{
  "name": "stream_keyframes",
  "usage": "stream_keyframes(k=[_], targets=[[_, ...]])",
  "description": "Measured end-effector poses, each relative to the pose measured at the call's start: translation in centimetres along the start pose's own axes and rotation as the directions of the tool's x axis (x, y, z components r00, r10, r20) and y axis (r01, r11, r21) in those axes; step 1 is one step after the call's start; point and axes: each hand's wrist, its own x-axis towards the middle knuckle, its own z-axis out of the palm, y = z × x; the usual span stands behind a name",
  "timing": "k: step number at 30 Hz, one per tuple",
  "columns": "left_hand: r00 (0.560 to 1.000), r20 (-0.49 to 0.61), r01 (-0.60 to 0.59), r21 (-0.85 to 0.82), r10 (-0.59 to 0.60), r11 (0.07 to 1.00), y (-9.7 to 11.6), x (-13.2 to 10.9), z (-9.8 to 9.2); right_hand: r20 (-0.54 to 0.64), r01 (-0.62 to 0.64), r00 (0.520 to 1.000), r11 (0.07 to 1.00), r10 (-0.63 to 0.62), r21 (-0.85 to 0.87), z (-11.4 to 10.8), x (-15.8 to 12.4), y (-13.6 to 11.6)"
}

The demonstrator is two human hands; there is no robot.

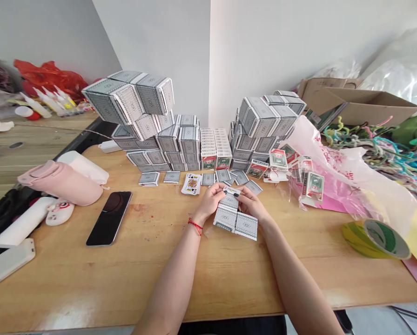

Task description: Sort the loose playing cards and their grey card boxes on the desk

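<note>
A craft workspace is indicated, though home or workshop cannot be told apart: blocks of playing cards (259,118) are piled on a wooden table (135,279) across the centre, nozzled bottles (39,108) are grouped upper left, and fuzzy stems (369,142) and a tape roll (355,238) are strewn at the right.

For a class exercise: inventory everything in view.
Table: one, brown, underneath
Card blocks: many, grey, back
Held cards: several, grey, centre
Loose cards: several, mostly grey, middle
Card boxes: many, red/green, back, right
Phone: one, black, left
Bottle: one, pink, left
Assorted items: several, white, left
Crumpled bag: one, red, back left
Tape roll: one, yellow, right
Printed bag: one, pinkish, right
Carton: one, brown, back right
Craft strands: many, multicoloured, right
Left hand: one, dark-nailed, centre
Right hand: one, dark-nailed, centre
</note>
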Motion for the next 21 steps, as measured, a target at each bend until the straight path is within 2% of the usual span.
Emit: stream_keyframes(k=[4, 13, 15, 18, 21], targets=[[0.999, -0.033, 0.007, -0.044, -0.009, 0.999, 0.1, -0.1, 0.4, -0.041, -0.015, 0.999, 1.000, 0.015, 0.005, 0.6, -0.2, -0.3], [0.985, -0.159, -0.066, 0.020, 0.068, 0.998, 0.1, 0.0, 1.0, -0.099, -0.078, 0.992, 0.996, 0.081, 0.033, 0.5, 0.2, -0.3], [0.965, -0.240, -0.098, 0.026, 0.102, 0.995, -0.1, 0.3, 0.7, -0.106, -0.060, 0.992, 0.998, 0.064, 0.033, 0.3, 0.5, -0.1], [0.894, -0.420, -0.182, -0.020, 0.157, 0.983, -0.4, 0.8, -0.1, -0.144, -0.015, 0.989, 0.997, 0.026, 0.078, 0.3, 0.6, 0.1], [0.842, -0.514, -0.228, -0.065, 0.163, 0.971, -0.4, 1.1, -0.7, -0.068, -0.006, 0.998, 0.995, 0.013, 0.104, 0.6, 0.3, 0.0]])
